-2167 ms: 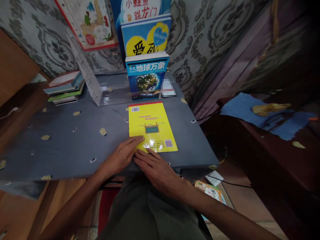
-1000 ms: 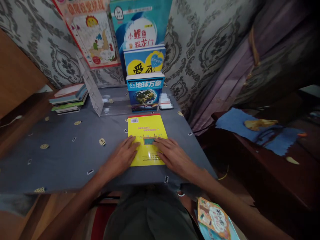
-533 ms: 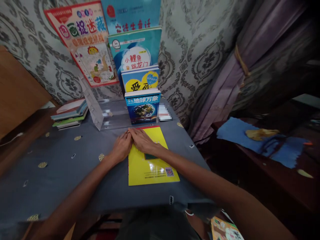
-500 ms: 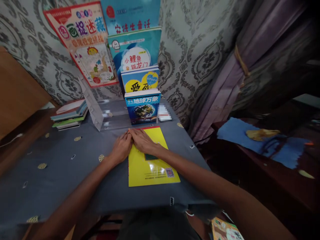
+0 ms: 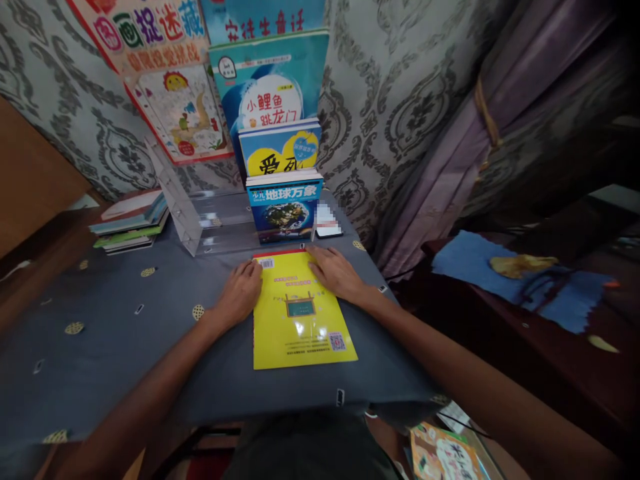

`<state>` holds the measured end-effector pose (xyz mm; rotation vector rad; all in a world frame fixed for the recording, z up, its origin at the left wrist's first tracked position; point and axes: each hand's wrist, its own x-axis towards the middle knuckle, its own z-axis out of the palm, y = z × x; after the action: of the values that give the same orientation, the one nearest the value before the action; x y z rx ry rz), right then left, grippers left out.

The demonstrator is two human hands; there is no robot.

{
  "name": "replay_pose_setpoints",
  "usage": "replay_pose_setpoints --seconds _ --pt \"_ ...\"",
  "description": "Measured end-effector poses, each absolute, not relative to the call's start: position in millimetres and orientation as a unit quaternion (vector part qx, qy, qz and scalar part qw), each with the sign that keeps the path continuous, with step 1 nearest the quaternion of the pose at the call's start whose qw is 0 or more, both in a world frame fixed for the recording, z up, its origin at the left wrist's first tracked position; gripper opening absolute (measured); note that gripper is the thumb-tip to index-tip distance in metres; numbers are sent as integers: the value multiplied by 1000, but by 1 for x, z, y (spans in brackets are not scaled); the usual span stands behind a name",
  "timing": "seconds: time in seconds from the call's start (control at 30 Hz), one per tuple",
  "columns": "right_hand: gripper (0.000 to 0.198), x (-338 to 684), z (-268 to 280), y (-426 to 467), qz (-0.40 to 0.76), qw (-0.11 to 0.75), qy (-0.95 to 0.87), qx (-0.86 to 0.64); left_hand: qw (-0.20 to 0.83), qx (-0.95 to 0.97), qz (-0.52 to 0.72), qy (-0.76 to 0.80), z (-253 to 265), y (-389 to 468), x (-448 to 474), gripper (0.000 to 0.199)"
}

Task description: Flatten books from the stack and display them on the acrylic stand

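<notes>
A yellow book lies flat on the cloth-covered table, its back cover up, with a barcode, a small chalkboard picture and a QR code. At its upper left edge rests my left hand, fingers loosely bent and touching the border. My right hand lies on the upper right edge, its fingers apart and the thumb side over the cover. Neither hand lifts the book. Just beyond it, a blue book with a globe stands in a clear stepped rack.
More books rise in the rack, among them a teal one and a red-bordered one. A book stack sits left. Beside the rack lies a phone-like object. Rightward are a curtain and a blue cloth; an orange book lies below.
My right hand has slid right, from beside my left hand to the book's right edge, uncovering the chalkboard picture and barcode. My left hand stays at the left edge. The view has shifted slightly.
</notes>
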<state>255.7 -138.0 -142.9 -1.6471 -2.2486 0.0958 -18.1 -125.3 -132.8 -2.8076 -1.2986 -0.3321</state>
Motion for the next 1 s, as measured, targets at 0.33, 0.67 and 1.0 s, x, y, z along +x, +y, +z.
replay_pose_setpoints --seconds 0.33,0.67,1.0 --pt "46 263 -147 -166 65 198 -796 -568 46 -908 -81 -409 -128 -127 -18 25" --pt "34 265 -148 -289 29 237 -826 -511 50 -899 -101 -423 -139 -131 -16 30" --pt "50 263 -158 -326 20 247 -846 -473 3 -897 -112 -428 -140 -135 -22 31"
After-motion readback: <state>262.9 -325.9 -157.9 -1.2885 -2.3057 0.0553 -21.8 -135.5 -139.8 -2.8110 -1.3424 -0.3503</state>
